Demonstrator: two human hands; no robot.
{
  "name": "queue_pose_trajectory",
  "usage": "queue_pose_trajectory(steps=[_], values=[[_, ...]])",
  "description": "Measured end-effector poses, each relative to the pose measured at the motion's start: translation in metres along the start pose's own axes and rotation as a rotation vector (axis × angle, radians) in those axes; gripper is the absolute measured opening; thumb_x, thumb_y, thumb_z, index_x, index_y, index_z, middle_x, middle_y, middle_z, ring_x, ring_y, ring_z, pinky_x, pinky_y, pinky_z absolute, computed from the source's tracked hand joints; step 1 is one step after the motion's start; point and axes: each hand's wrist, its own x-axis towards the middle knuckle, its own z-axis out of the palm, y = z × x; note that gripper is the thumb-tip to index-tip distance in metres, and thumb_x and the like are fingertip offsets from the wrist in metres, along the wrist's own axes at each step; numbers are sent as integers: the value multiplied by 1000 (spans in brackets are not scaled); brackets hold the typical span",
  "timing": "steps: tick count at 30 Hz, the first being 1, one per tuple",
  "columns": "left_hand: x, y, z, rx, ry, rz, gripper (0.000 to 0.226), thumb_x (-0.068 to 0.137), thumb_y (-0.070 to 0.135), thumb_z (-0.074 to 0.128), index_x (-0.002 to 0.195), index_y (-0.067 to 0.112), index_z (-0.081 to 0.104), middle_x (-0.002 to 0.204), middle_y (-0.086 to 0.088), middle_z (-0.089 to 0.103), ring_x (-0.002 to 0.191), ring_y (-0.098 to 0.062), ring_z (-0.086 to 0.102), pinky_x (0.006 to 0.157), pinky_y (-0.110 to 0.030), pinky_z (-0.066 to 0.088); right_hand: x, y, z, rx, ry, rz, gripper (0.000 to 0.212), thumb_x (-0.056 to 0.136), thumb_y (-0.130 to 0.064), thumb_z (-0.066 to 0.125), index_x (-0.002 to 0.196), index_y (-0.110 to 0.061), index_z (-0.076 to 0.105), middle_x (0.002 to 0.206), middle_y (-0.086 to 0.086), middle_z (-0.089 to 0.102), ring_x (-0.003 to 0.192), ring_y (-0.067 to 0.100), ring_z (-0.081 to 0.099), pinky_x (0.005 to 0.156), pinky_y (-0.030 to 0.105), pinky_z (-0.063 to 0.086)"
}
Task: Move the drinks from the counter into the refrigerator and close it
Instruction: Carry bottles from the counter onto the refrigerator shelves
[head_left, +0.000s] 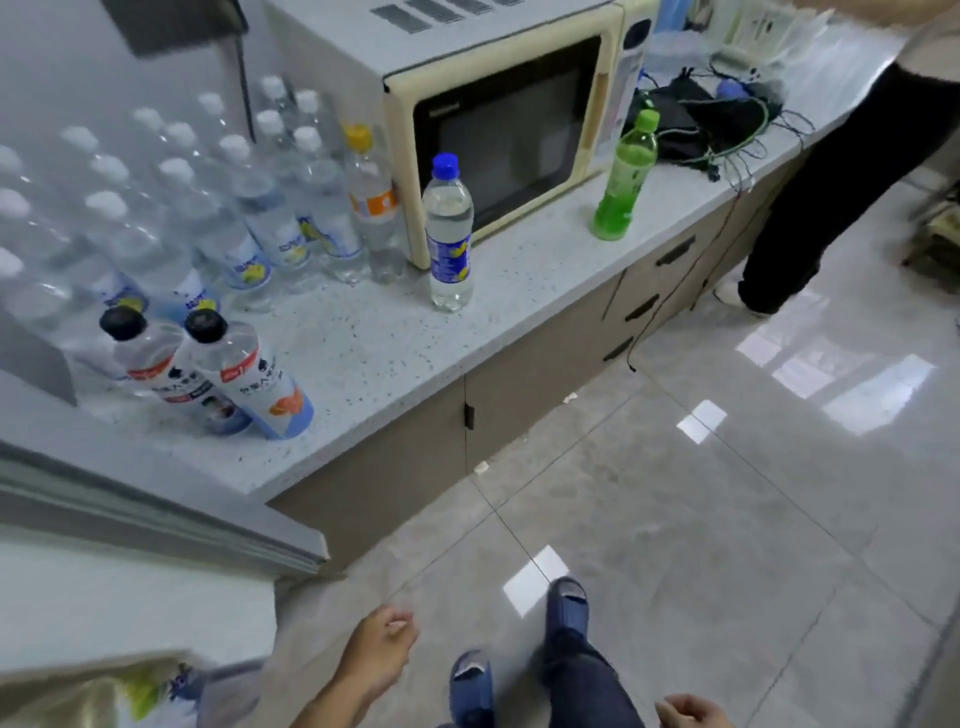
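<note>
Many drinks stand on the speckled counter. A blue-capped bottle stands in front of the microwave, a green bottle to its right, an orange-capped bottle to its left. Two black-capped bottles stand near the counter's left front, with several white-capped water bottles behind them. The open refrigerator door fills the lower left. My left hand hangs low over the floor, fingers loosely curled, holding nothing. My right hand shows at the bottom edge, also holding nothing.
A cream microwave sits on the counter, with black cloth and cables to its right. Another person's dark-trousered leg stands at the counter's far end. Glossy tiled floor lies ahead; my blue slippers are below.
</note>
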Motion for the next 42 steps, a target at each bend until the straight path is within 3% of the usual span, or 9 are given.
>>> queue_pose_trajectory(steps=[6, 8, 11, 17, 22, 25, 33, 39, 42], values=[[-6, -6, -1, -83, 181, -126, 19, 88, 22, 64, 105, 14, 69, 98, -8, 73, 76, -23, 68, 65, -26, 50, 82, -73, 29, -180, -46, -145, 33, 69, 34, 63, 47, 11, 58, 54, 21, 61, 85, 48, 57, 71, 16, 43], [-13, -7, 0, -100, 239, -167, 19, 89, 26, 64, 104, 16, 70, 99, -6, 74, 81, -22, 69, 69, -27, 51, 96, -105, 28, -219, -110, -201, 32, 73, 19, 73, 46, 6, 60, 44, 16, 59, 78, 44, 63, 68, 7, 42], [-23, -7, 11, -217, 308, -263, 16, 88, 24, 66, 101, 16, 71, 92, -9, 75, 69, -22, 65, 66, -30, 50, 110, -159, 31, -438, -382, -208, 13, 74, -18, 81, 68, -12, 73, 64, 5, 72, 65, 25, 67, 69, 26, 51], [-43, 23, 42, -600, 432, -373, 8, 91, 18, 66, 95, 12, 68, 74, -10, 67, 60, -23, 57, 51, -26, 40, 119, -251, 69, -614, -622, -399, 18, 87, -14, 71, 68, -13, 70, 66, 3, 63, 58, 19, 52, 58, 21, 35], [-45, 66, 32, -779, 508, -247, 12, 92, 24, 66, 104, 20, 67, 92, -10, 73, 72, -20, 64, 58, -28, 49, 67, -318, 111, -665, -759, -601, 5, 89, -19, 70, 87, -14, 71, 82, 3, 71, 74, 22, 66, 70, 28, 49], [-43, 103, 5, -857, 499, -75, 16, 94, 21, 64, 109, 24, 65, 102, -5, 72, 78, -16, 69, 62, -23, 55, 0, -364, 148, -602, -873, -854, 9, 92, -23, 68, 99, -19, 67, 87, -3, 69, 80, 12, 65, 68, 9, 45], [-53, 184, -60, -1014, 746, 332, 21, 97, 24, 60, 113, 39, 62, 106, 1, 70, 96, -12, 71, 79, -27, 59, -158, -466, 246, -358, -1057, -1310, 77, 75, -37, 83, 140, -26, 42, 125, -8, 53, 107, 10, 55, 87, 25, 47], [-48, 214, -86, -1049, 985, 374, 20, 97, 38, 57, 116, 41, 53, 117, 12, 61, 94, 4, 66, 74, -19, 57, -187, -480, 275, -272, -1135, -1401, 71, 66, -37, 88, 124, -38, 46, 117, -19, 60, 105, 3, 60, 92, 34, 54], [-37, 224, -104, -1054, 1045, 317, 33, 95, 38, 56, 126, 37, 47, 124, 10, 58, 104, -3, 64, 88, -29, 56, -175, -486, 271, -244, -1129, -1387, 68, 63, -47, 84, 121, -43, 47, 108, -24, 63, 99, 1, 63, 84, 35, 57]])
